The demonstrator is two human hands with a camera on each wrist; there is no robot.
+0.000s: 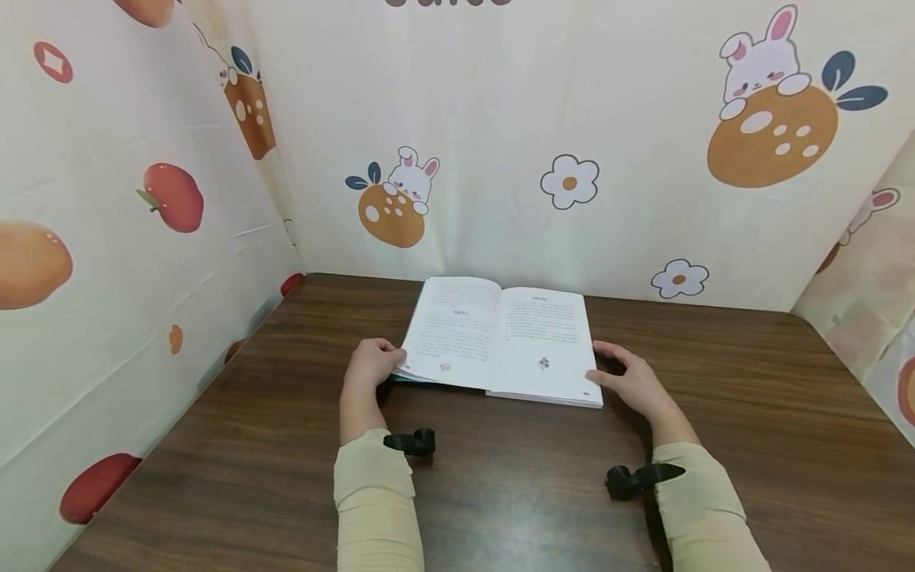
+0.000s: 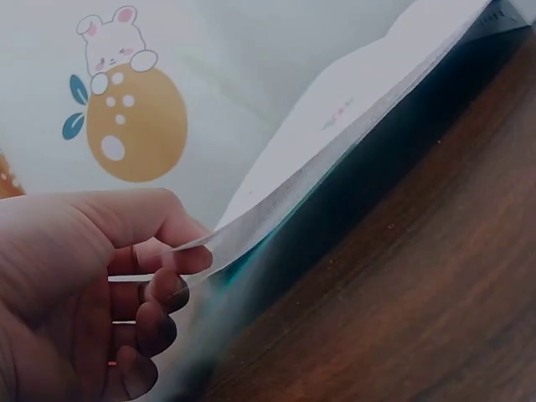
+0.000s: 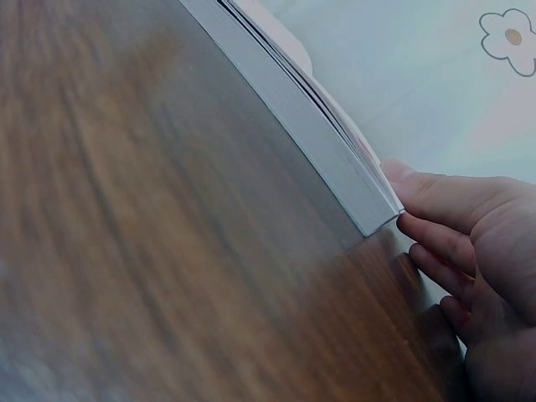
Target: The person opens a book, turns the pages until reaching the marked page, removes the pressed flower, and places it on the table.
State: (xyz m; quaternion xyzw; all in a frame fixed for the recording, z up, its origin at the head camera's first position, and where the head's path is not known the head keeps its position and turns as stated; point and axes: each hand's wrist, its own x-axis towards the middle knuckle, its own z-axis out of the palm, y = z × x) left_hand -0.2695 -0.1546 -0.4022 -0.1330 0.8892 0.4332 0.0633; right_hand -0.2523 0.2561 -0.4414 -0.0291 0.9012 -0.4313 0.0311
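An open book point(image 1: 539, 338) lies on the dark wooden table, with printed text and small flower drawings on both pages. At its lower left corner my left hand point(image 1: 372, 365) pinches the page edges between thumb and forefinger. The left wrist view shows those pages point(image 2: 251, 226) lifted slightly over a teal cover, with the other fingers of the left hand point(image 2: 84, 276) curled below. On the opposite side, my right hand point(image 1: 636, 385) holds the right edge near the lower corner. Its thumb point(image 3: 419, 188) lies on the top page and its forefinger is against the page edges of the thick block point(image 3: 335, 172).
The brown table point(image 1: 500, 492) extends in front of the book and to both sides. Behind it hangs a pale curtain point(image 1: 493, 206) printed with rabbits, fruit and flowers, and another printed sheet point(image 1: 129, 318) stands along the left. Black straps with small cameras point(image 1: 422, 442) sit on both sleeves.
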